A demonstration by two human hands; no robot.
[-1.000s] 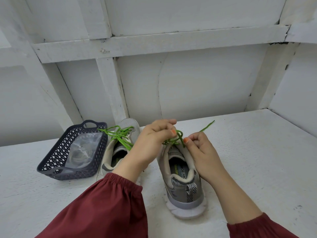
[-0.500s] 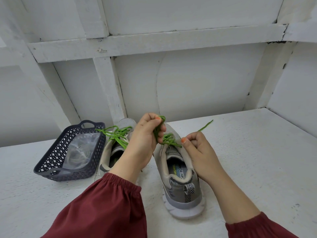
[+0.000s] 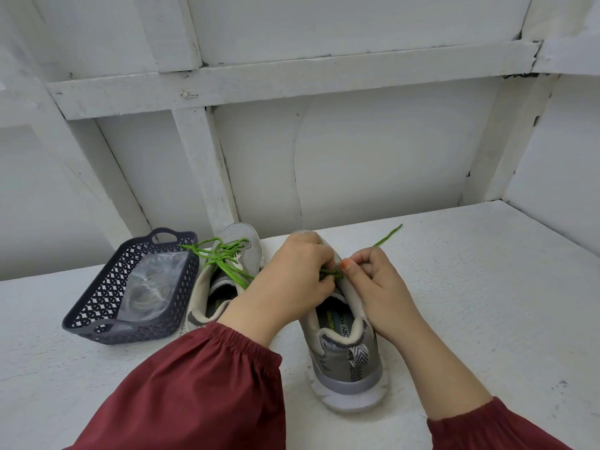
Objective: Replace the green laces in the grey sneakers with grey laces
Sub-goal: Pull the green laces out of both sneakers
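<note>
Both hands are working the lace over the nearer sneaker.
Left hand (image 3: 292,271) and right hand (image 3: 376,287), fingers curled, are pinching the green lace (image 3: 329,274) above the grey sneaker (image 3: 344,349); second sneaker (image 3: 227,287) is standing just left of it, dark basket (image 3: 107,329) with bagged pale laces (image 3: 149,287) farther left.

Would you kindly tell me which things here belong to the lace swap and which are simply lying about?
Job: left hand, right hand, near sneaker, green lace, far sneaker, second green lace, bag of pale laces.
Lying about: basket holding the bag, white table.
</note>
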